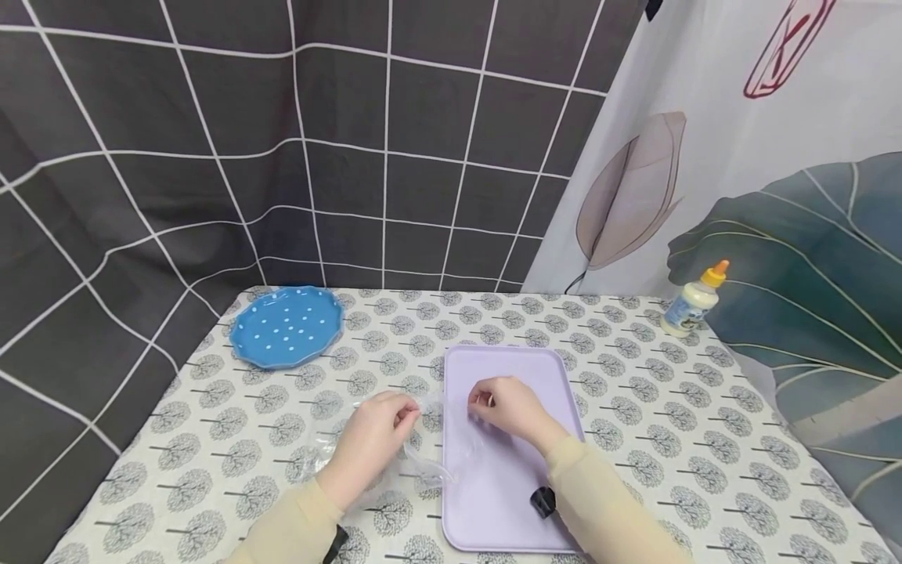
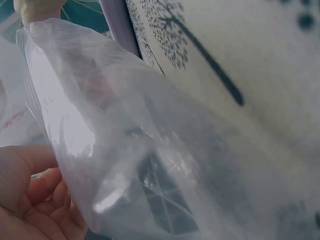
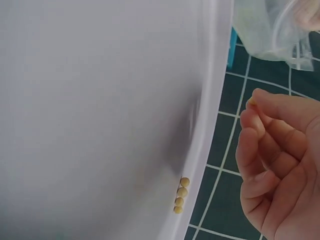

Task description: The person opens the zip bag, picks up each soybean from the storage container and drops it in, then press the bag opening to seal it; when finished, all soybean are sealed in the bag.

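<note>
My left hand (image 1: pixel 377 431) pinches the edge of a clear plastic bag (image 2: pixel 115 135), which hangs crinkled beside the tray in the head view. Over the upper part of a lilac tray (image 1: pixel 503 478) is my right hand (image 1: pixel 510 407), thumb and index finger brought together. A tiny yellowish bean (image 3: pixel 251 101) peeks out between those fingertips in the right wrist view; the other fingers are curled. Several round yellow beans (image 3: pixel 181 192) lie in a row along the tray's edge. The bag looks see-through, with no beans visible inside it.
A blue plate with white dots (image 1: pixel 286 325) sits at the back left of the table. At the back right stands a glue bottle (image 1: pixel 694 301) with an orange tip. The tablecloth (image 1: pixel 627 376) has a tree print. A dark checked curtain (image 1: pixel 345 188) hangs behind.
</note>
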Available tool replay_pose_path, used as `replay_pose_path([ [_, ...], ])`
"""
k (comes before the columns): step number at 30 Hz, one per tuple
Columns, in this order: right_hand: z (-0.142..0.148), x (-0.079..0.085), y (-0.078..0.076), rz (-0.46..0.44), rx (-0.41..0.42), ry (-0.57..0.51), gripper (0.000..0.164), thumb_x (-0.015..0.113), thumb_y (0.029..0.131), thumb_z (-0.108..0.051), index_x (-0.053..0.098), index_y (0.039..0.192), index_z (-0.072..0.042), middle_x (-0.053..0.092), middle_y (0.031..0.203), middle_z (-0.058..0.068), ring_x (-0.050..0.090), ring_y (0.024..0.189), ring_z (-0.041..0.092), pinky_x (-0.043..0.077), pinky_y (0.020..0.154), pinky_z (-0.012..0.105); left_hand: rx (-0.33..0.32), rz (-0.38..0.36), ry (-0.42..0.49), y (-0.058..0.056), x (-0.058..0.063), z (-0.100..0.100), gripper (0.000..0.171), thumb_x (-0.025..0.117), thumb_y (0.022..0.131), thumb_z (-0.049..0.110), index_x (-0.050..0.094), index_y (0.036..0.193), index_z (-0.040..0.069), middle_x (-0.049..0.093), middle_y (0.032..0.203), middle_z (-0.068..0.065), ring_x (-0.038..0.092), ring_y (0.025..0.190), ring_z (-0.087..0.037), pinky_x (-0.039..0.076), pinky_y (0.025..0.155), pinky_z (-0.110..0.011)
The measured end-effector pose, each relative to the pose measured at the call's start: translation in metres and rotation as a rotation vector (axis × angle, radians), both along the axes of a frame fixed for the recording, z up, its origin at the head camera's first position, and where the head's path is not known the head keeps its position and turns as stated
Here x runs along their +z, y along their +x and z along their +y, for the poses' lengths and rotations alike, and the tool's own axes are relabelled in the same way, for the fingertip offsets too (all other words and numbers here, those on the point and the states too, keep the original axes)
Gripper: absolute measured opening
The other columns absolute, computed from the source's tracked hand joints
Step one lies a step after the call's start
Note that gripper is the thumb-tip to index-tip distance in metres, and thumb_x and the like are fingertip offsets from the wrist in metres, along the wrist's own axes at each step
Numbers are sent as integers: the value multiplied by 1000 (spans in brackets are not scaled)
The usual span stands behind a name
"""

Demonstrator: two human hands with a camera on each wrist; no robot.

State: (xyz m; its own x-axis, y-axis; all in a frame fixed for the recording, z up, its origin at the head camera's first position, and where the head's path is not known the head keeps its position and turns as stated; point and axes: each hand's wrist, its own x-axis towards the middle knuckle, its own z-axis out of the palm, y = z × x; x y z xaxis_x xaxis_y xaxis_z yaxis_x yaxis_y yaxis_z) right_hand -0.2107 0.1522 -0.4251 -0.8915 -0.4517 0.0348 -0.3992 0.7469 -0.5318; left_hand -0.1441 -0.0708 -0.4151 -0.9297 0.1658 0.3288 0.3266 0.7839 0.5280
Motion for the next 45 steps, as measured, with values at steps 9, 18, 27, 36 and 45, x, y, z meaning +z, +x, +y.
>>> replay_pose_path([
  [9,7,5,16,30,77,-90,5,70,84,-19,67,80,-20,57,69,-16,49,63,1,45,59,18,7,10,-16,0,-1,0,4,69,85,15,68,86,12,63,77,7,56,67,-3,52,63,-17],
  [18,2,15,30,32,206,-183,7,71,84,-18,69,84,-12,61,74,-12,52,68,-1,51,64,20,4,13,-18,1,-1,0,4,69,84,14,69,87,11,64,77,6,58,68,-4,53,63,-18],
  [27,1,13,30,39,224,-185,5,72,83,-17,69,84,-13,60,73,-12,51,67,-1,50,63,20,4,4,-7,0,-2,2,3,70,83,13,69,87,12,63,77,8,56,68,-3,52,64,-18],
  [36,4,11,29,38,186,-152,5,71,84,-19,68,85,-15,60,74,-13,52,68,-1,51,64,21,7,-1,-8,0,-2,2,3,69,84,13,69,87,12,63,76,8,56,69,-3,53,65,-19],
  [45,21,6,21,42,105,-107,10,70,85,-23,68,86,-13,59,72,-15,51,64,0,47,59,19,0,-12,-13,2,-1,3,5,67,87,18,69,86,13,64,78,8,56,69,-2,53,65,-18],
])
